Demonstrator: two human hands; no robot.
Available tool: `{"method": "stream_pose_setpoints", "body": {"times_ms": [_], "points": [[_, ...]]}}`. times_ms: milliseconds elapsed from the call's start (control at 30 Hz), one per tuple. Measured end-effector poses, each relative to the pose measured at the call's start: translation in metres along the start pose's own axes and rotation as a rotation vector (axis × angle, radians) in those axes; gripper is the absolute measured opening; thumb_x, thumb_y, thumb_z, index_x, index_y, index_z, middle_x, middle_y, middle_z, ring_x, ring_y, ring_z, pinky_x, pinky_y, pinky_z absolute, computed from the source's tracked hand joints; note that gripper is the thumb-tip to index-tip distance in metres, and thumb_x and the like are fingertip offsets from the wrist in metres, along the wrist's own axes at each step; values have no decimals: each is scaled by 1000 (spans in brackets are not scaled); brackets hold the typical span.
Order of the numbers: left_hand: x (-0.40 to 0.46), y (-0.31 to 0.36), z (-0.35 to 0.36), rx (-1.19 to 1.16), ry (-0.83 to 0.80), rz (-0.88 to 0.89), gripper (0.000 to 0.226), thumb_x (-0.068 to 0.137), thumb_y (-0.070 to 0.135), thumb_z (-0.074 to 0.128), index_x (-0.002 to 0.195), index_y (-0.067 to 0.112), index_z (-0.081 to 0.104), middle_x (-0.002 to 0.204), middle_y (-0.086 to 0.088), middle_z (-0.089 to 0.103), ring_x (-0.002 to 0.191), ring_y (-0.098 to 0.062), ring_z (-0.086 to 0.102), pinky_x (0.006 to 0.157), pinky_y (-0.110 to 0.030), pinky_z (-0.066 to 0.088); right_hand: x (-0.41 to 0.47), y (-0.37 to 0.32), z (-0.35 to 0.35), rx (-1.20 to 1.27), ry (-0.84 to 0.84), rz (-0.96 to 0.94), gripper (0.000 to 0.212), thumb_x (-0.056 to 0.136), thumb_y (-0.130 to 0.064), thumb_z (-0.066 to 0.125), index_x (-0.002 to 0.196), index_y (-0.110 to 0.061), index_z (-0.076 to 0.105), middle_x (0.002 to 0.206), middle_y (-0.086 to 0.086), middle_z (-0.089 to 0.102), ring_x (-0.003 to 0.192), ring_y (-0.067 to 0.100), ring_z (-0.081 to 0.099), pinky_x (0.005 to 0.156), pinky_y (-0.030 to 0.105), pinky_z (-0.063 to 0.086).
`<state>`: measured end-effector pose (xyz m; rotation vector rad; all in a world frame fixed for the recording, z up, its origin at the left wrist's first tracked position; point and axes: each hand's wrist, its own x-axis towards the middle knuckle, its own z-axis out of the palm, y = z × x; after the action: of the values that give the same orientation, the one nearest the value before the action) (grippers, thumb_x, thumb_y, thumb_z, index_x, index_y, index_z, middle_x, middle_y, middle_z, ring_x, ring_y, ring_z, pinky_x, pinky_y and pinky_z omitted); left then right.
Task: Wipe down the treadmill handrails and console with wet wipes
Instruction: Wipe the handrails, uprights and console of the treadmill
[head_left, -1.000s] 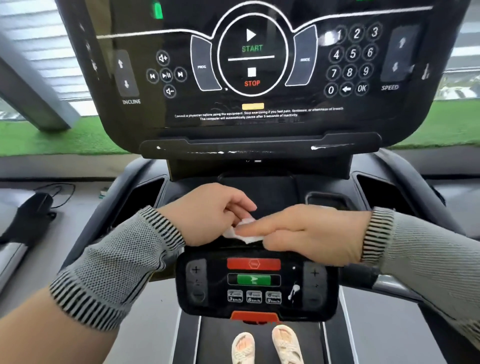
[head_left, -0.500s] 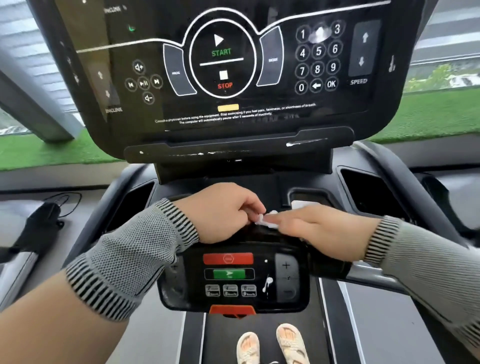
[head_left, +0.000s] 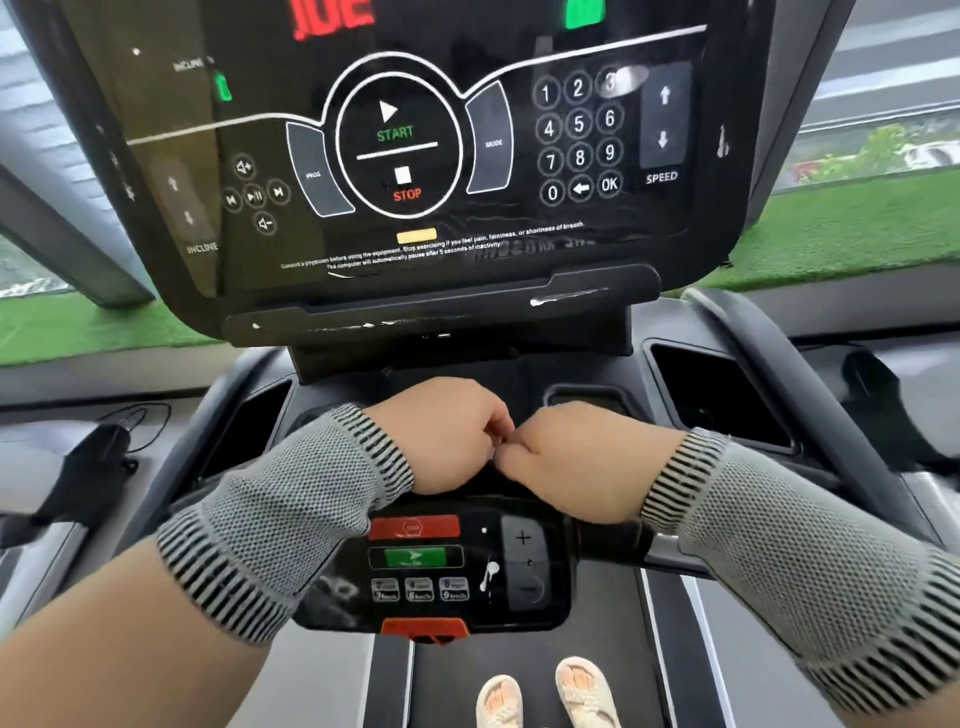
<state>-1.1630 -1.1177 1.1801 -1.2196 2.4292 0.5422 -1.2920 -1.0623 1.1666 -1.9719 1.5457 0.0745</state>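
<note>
My left hand (head_left: 441, 436) and my right hand (head_left: 576, 467) meet knuckle to knuckle just above the small handlebar control panel (head_left: 431, 566). Both hands have curled fingers and pinch the white wet wipe (head_left: 497, 456) between their fingertips. Only a pale sliver of the wipe shows; the rest is hidden inside the hands. The big black treadmill console (head_left: 415, 156), with START, STOP and a number pad, rises right behind the hands. The right handrail (head_left: 779, 364) curves back beside it.
Deep storage pockets (head_left: 717, 400) sit on both sides of the console base. The front crossbar (head_left: 623, 540) runs under my right wrist. My feet (head_left: 545, 691) stand on the belt below. A black handle with a cable (head_left: 88, 467) lies at left.
My right hand went from lying flat on the wipe to curling its fingers round it. Both hands closed together and the wipe nearly vanished between them. The view tilted up slightly.
</note>
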Motion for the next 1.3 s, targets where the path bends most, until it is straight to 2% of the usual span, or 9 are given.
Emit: {"method": "stream_pose_setpoints", "body": {"times_ms": [200,367,500,633,767,867,1067,1200,1300], "points": [[-5,6,-4,6,12,-30,34,93,14,46,122,23,62,120,7,63,113,-10,54,99,-26,41,-7,-3,19,23,96,1,37,102,-30,27,84,-9,52,75,4,48,75,21,46,69,29,37],[-9,12,-3,48,60,-17,32,95,20,46,121,27,63,120,9,63,112,-9,54,93,-21,38,-9,12,11,49,60,44,30,101,-26,30,89,-10,52,85,5,53,82,23,51,79,32,45],[-14,24,-2,68,77,-2,30,95,25,47,120,28,64,117,10,64,109,-8,56,94,-22,41,-5,27,15,89,79,67,40,98,-35,33,117,-15,61,112,5,63,109,25,57,97,39,44],[-16,29,1,65,96,-30,27,94,26,49,115,29,65,110,12,66,101,-6,57,89,-21,43,-14,30,15,102,84,29,38,100,-40,34,110,-20,65,96,1,59,98,23,59,92,38,45],[-19,36,7,99,133,-27,28,95,26,48,116,30,65,115,10,64,107,-8,56,92,-23,42,-13,26,23,103,151,81,32,96,-31,41,114,-16,62,103,6,63,97,28,60,90,40,49],[-28,40,5,106,159,-7,26,95,28,47,112,31,66,110,12,63,101,-6,57,91,-26,46,-27,20,27,67,242,35,28,95,-27,42,108,-18,65,93,3,60,94,27,60,84,34,48],[-54,45,10,193,239,72,31,96,25,44,121,29,62,114,7,65,109,-12,57,95,-28,45,-43,12,31,205,409,66,23,95,-26,52,103,-17,72,97,5,68,97,21,60,80,24,42],[-80,39,23,213,384,139,37,97,20,38,128,28,56,120,3,64,112,-18,57,97,-35,45,-59,-2,48,385,674,63,20,92,-20,57,104,-23,73,100,-4,72,97,11,62,88,22,43],[-98,34,36,250,421,177,41,97,20,38,136,27,47,127,2,61,116,-21,55,99,-37,43,-61,-24,75,325,865,165,30,93,-11,48,110,-22,70,107,2,70,101,21,62,90,28,44]]}}
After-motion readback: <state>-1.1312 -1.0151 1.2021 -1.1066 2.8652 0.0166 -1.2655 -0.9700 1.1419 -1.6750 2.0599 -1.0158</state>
